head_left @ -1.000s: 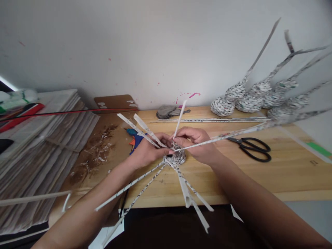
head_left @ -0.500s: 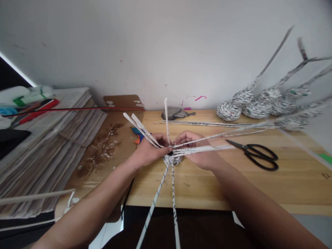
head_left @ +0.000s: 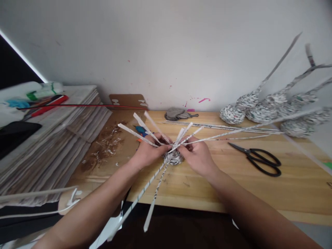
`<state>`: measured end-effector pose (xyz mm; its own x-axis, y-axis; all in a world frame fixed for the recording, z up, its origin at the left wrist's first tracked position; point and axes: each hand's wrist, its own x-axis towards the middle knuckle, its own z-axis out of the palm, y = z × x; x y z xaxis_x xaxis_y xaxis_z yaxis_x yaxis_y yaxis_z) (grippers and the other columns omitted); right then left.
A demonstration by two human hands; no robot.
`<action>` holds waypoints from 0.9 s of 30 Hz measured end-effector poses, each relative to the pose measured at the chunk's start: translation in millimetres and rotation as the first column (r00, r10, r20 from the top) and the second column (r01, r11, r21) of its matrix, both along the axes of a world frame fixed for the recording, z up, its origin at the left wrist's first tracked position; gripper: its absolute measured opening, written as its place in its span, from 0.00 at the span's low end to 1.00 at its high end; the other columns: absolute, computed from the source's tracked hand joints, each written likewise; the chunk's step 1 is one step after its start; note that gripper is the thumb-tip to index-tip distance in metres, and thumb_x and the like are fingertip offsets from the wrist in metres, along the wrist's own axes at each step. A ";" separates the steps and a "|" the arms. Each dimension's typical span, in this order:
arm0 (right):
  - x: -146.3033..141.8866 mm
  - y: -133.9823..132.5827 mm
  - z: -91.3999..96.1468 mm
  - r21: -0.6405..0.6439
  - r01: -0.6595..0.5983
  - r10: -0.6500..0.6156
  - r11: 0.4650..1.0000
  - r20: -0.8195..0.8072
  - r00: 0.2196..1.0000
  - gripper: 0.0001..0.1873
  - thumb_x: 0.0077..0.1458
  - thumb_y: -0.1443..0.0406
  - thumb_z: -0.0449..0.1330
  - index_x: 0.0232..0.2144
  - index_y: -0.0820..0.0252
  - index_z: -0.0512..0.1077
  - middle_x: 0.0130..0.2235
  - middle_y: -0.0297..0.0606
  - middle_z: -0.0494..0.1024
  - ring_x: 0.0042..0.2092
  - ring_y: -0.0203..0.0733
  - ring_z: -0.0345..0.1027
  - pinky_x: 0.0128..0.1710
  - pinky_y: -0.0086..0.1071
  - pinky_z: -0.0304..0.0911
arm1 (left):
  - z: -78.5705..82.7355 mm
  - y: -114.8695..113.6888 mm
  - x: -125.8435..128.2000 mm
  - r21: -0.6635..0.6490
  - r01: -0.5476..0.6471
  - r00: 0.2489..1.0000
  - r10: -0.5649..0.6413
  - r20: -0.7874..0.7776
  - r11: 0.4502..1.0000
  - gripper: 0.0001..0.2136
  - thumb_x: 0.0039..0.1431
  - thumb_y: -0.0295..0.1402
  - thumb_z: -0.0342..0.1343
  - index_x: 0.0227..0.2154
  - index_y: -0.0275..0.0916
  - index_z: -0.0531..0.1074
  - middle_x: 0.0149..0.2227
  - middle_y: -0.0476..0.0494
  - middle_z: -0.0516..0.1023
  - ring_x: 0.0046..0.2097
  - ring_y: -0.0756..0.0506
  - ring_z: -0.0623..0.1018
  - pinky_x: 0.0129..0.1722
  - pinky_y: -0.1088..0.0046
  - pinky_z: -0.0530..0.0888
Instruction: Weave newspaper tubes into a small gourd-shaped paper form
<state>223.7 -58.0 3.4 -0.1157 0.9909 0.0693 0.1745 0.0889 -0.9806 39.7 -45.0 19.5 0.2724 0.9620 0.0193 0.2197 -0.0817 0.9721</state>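
Between my hands sits a small round weave of rolled paper (head_left: 174,159), low on the wooden table. Several rolled paper strips fan out from it: some point away from me, two (head_left: 147,192) hang toward my lap, and long ones run off to the right. My left hand (head_left: 151,149) grips the left side of the weave, thumb pressed on its top near the strip bases. On the other side my right hand (head_left: 195,154) pinches a paper strip near the weave's rim. The fingers behind the weave are partly hidden.
Black-handled scissors (head_left: 263,159) lie to the right. Finished woven paper balls (head_left: 261,110) with long tails stand at the back right. Loose paper rods (head_left: 223,128) and a grey cloth (head_left: 178,113) lie near the wall. Stacked paper (head_left: 77,131) rises on the left.
The weave has turned in my hands, and the near strips now swing to the left. Strips bunched at the right now point up and away. The whole view has shifted slightly.
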 end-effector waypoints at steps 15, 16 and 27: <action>-16.3 -7.0 -20.6 0.016 0.106 -0.100 0.994 -0.219 0.971 0.09 0.51 0.61 0.65 0.27 0.55 0.68 0.31 0.35 0.78 0.33 0.41 0.73 0.34 0.34 0.70 | -17.4 -2.4 1.6 0.045 -0.113 0.994 0.113 0.006 0.993 0.09 0.53 0.32 0.64 0.37 0.36 0.77 0.34 0.46 0.83 0.35 0.47 0.80 0.37 0.72 0.77; -17.1 -7.4 -20.7 0.009 0.115 -0.110 0.993 -0.234 0.966 0.09 0.51 0.61 0.65 0.27 0.55 0.68 0.30 0.34 0.77 0.32 0.40 0.73 0.33 0.33 0.69 | -16.3 -2.6 1.4 0.045 -0.106 0.994 0.106 0.000 0.993 0.09 0.53 0.32 0.64 0.38 0.36 0.78 0.34 0.45 0.83 0.35 0.46 0.80 0.37 0.72 0.77; -20.0 -10.5 -20.9 0.048 0.142 -0.127 0.989 -0.229 0.965 0.08 0.50 0.63 0.65 0.28 0.55 0.69 0.31 0.34 0.78 0.35 0.42 0.74 0.37 0.35 0.69 | -2.8 -1.7 -0.5 0.083 -0.026 0.987 0.038 -0.157 0.996 0.04 0.53 0.31 0.62 0.29 0.36 0.78 0.29 0.45 0.82 0.32 0.46 0.79 0.34 0.73 0.74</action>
